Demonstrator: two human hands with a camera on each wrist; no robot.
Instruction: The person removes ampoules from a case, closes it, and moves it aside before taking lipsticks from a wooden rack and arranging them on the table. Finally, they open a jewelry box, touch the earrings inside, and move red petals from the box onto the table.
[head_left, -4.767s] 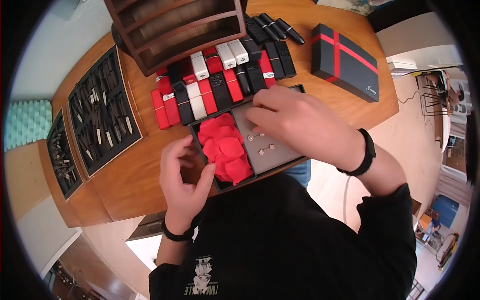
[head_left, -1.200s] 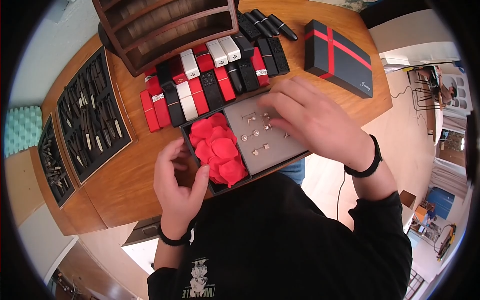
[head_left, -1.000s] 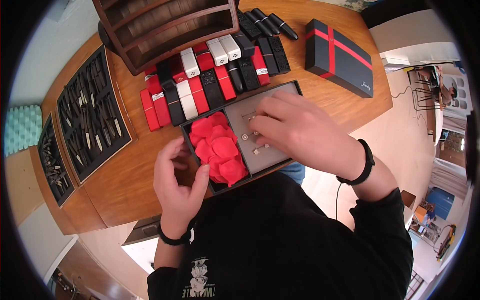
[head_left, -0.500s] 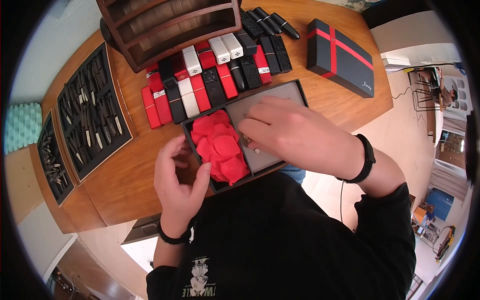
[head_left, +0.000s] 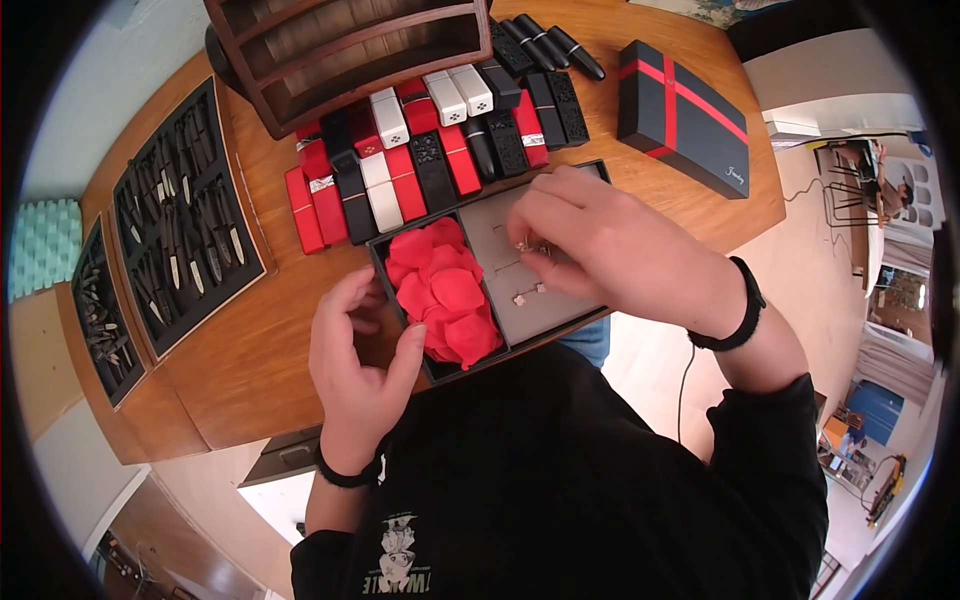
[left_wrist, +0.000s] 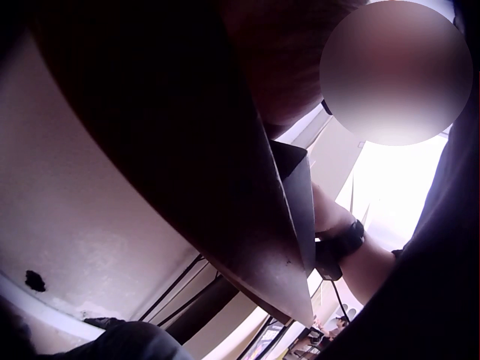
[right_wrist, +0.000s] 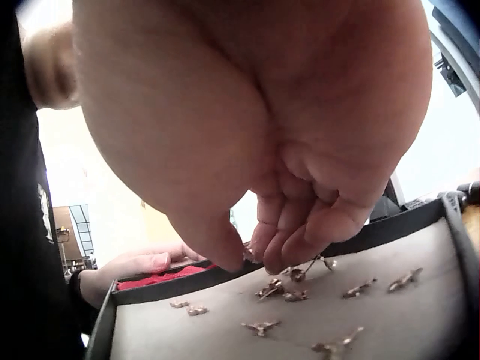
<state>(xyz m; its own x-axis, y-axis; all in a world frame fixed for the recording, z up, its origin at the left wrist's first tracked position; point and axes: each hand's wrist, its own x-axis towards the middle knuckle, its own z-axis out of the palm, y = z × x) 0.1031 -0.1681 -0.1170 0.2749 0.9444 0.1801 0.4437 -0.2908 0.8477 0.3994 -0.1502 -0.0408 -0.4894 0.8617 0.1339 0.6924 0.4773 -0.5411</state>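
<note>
A black box (head_left: 432, 378) has red petals (head_left: 445, 290) in its left compartment and a grey pad (head_left: 520, 325) on the right. Several small earrings (right_wrist: 261, 328) lie on the pad. My right hand (head_left: 620, 250) is over it, thumb and forefinger pinching a tiny earring (head_left: 522, 246); in the right wrist view the fingertips (right_wrist: 255, 259) are close above the pad, partly hiding what they hold. My left hand (head_left: 360, 370) rests at the box's left side with fingers loosely bent, its thumb at the rim by the petals. The left wrist view is mostly dark.
Red, white and black small boxes (head_left: 380, 190) stand behind the box, before a wooden shelf (head_left: 370, 50). A black gift box with red ribbon (head_left: 690, 120) is at the right. Trays of dark pointed pieces (head_left: 185, 220) lie at the left. Black tubes (head_left: 575, 52) lie farther back.
My right hand has moved slightly right and up from the pad's left part. The round-headed earring seen there earlier is gone from its spot. My left hand has stayed by the box.
</note>
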